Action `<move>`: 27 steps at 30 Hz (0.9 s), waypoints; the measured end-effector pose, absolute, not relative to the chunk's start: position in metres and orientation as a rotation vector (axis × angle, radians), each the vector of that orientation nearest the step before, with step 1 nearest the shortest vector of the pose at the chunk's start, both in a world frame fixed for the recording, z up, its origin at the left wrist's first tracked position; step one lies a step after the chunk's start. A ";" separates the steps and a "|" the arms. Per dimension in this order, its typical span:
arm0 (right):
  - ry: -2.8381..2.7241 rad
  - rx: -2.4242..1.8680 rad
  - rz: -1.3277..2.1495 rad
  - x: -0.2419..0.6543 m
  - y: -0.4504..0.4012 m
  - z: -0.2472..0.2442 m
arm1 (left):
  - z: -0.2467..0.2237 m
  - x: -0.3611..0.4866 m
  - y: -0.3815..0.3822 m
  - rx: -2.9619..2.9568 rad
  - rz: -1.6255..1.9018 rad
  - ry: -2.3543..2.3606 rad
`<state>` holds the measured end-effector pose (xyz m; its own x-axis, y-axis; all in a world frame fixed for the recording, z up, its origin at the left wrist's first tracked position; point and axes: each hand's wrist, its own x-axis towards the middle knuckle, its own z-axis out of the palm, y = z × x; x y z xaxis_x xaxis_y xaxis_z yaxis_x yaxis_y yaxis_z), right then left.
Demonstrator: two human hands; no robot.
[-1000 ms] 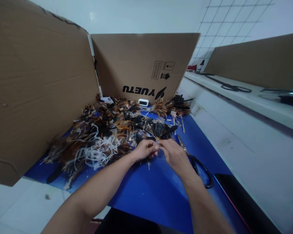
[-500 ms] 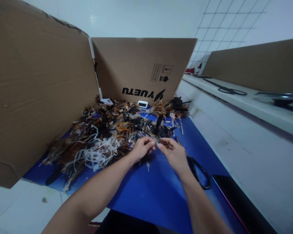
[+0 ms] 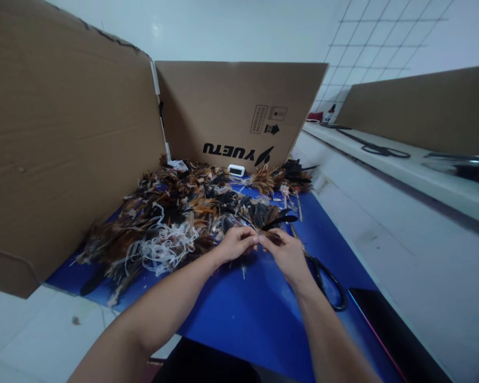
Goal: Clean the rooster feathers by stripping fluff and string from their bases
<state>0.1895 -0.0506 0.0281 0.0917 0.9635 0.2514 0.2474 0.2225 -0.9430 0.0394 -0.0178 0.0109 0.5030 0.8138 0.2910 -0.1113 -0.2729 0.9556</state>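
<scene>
My left hand (image 3: 239, 243) and my right hand (image 3: 281, 249) meet fingertip to fingertip above the blue tabletop (image 3: 239, 314). Both are closed in a pinch. A dark feather (image 3: 281, 221) sticks out from between them, leaning to the right, with some brown feather by the right fingers. The quill ends are hidden by my fingertips. Just beyond the hands spreads a heap of brown and black feathers (image 3: 203, 205). Scissors (image 3: 331, 290) with black handles lie beside my right wrist. A tangle of whitish translucent strips (image 3: 163, 247) rests left of my left hand.
Cardboard panels (image 3: 239, 96) wall the table at the back and left. A small white device (image 3: 236, 170) stands at the back. Near the right edge lies a flat black object (image 3: 395, 330). A ledge (image 3: 383, 146) on the right holds another pair of scissors (image 3: 385, 151).
The dark feather at my fingertips has swung from upright to leaning right. My fingers have shifted slightly, still pinched together. The whole view has moved a little.
</scene>
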 end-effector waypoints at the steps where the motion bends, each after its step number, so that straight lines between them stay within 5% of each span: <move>1: -1.388 -1.237 0.817 0.189 -0.050 0.029 | 0.012 0.039 -0.017 1.590 1.019 0.625; 14: -2.503 -1.182 0.217 0.156 -0.069 0.024 | 0.062 -0.001 -0.011 1.268 1.612 0.743; 27: -2.486 -1.455 0.026 0.176 -0.054 0.006 | 0.035 -0.012 -0.010 1.265 1.686 0.899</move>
